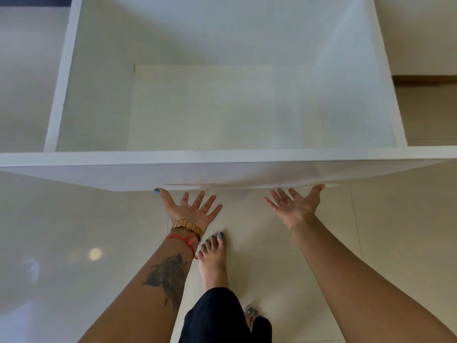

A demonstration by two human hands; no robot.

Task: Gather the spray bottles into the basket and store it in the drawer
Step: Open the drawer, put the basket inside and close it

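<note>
Nearest the camera, a bare foot (212, 258) stands on the pale tiled floor (74, 231), with a dark trouser leg (215, 315) below it. Both forearms reach forward from the person's body. The left hand (190, 206), with a gold watch (186, 227) and a red thread (183, 240) at the wrist, is spread wide, palm up, holding nothing; its thumb touches the lower edge of the drawer front. The right hand (294, 203) is also spread wide and empty, thumb at the same edge, the fingers clear of it.

Beyond the hands, the white drawer (222, 162) is pulled out and open. Its inside shows only bare white walls and floor: no basket and no spray bottles are in view anywhere.

Judging from this, the drawer stands ready, yet it holds nothing, so gathering the bottles into the basket and setting the basket inside appear not yet done. Whether the bottles are already collected somewhere out of view cannot be told.
</note>
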